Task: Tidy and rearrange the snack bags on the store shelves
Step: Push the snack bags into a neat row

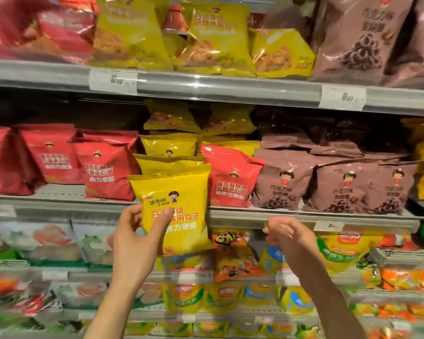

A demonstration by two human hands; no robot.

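Note:
My left hand (135, 238) grips a yellow snack bag (181, 192) by its lower left side, thumb across the front. The bag is upright in front of the middle shelf (304, 217), just ahead of a row of more yellow bags (169, 146). My right hand (288, 237) hovers to the right of the bag, below the shelf edge, fingers loosely curled and holding nothing. A red bag (230, 177) stands right of the yellow row, between it and the brown bags (284, 182).
Red bags (103, 167) fill the middle shelf's left side, brown ones the right. The upper shelf (218, 88) carries red, yellow and brown bags. Lower shelves hold orange, yellow and green packs (233, 255).

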